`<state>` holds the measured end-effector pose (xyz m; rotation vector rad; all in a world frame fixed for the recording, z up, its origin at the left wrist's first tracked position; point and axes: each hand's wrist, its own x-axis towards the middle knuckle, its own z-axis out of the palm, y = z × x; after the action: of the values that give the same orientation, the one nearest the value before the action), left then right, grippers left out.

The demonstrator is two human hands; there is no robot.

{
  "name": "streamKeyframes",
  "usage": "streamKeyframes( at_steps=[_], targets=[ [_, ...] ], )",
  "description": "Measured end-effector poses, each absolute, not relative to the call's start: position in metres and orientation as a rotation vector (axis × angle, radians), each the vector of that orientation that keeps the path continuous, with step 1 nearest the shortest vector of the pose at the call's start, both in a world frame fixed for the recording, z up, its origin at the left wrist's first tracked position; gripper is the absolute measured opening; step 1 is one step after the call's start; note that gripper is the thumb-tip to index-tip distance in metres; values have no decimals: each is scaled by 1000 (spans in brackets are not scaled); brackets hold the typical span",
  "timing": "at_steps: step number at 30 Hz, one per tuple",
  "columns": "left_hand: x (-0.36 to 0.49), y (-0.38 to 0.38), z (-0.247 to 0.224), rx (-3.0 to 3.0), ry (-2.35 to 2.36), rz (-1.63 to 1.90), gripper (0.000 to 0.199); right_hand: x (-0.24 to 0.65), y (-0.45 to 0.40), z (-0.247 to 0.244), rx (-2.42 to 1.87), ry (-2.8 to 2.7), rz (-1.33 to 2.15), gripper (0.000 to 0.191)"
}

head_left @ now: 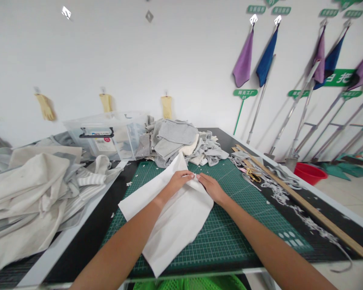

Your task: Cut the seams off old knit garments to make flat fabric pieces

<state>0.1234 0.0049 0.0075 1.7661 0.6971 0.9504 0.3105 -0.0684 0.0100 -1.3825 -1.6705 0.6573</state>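
Observation:
A white piece of fabric [178, 225] lies partly folded over the green cutting mat [238, 225]. My left hand [180, 180] pinches its upper edge from the left, thumb and fingers pressed together. From the right, my right hand [210, 187] grips the same edge, its fingertips almost meeting those of the left. The cloth is bunched between the two hands, and its lower part spreads toward the table's front edge. Just beyond the hands sits a pile of grey cloth pieces [177, 135].
Beige and grey fabric [27, 189] is heaped on the left, beside a clear plastic bin [109, 133]. On the right lie a long wooden ruler [305, 201], gold-handled scissors [252, 175] and white scraps [280, 195]. A red basin [310, 173] stands on the floor beyond.

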Motion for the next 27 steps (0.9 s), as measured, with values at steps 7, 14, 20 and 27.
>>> streamKeyframes(
  at_steps=[7, 14, 20, 27],
  targets=[
    [124, 4, 11, 1764, 734, 945, 39, 309, -68, 5, -1410, -1693, 600, 47],
    [123, 6, 7, 1762, 708, 955, 37, 307, -70, 4, -1428, -1713, 570, 44],
    [124, 7, 5, 1758, 710, 961, 37, 306, -71, 5, -1443, -1740, 543, 43],
    [123, 5, 4, 1759, 662, 974, 38, 306, -67, -1, -1409, -1749, 483, 44]
  ],
)
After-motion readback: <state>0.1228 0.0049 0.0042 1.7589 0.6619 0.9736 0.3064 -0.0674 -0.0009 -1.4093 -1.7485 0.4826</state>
